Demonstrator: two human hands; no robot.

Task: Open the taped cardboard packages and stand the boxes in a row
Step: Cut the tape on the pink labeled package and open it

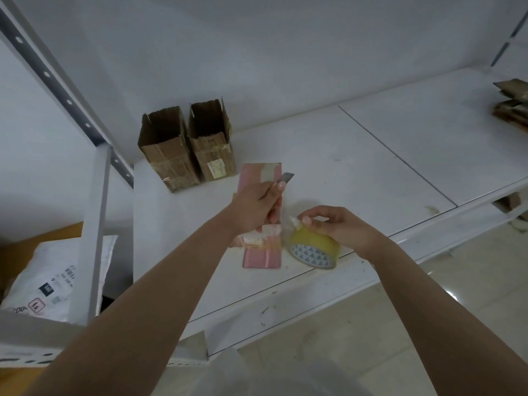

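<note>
Two opened brown cardboard boxes (168, 147) (213, 141) stand upright side by side at the back left of the white shelf (357, 167). A flat pink package (258, 178) with tape strips lies in front of them, partly hidden under my left hand (258, 205). That hand grips a utility knife (285, 177) whose blade points up and right over the package. My right hand (333, 224) rests on a roll of clear tape (314, 248) beside the package, and its fingertips pinch a small bit of tape at the roll's top.
A stack of flattened brown packages (513, 102) sits at the shelf's far right edge. A white plastic mailer bag (54, 278) lies on a lower surface at left behind the metal shelf upright (97, 224). The tiled floor (428, 324) shows below the shelf's front edge.
</note>
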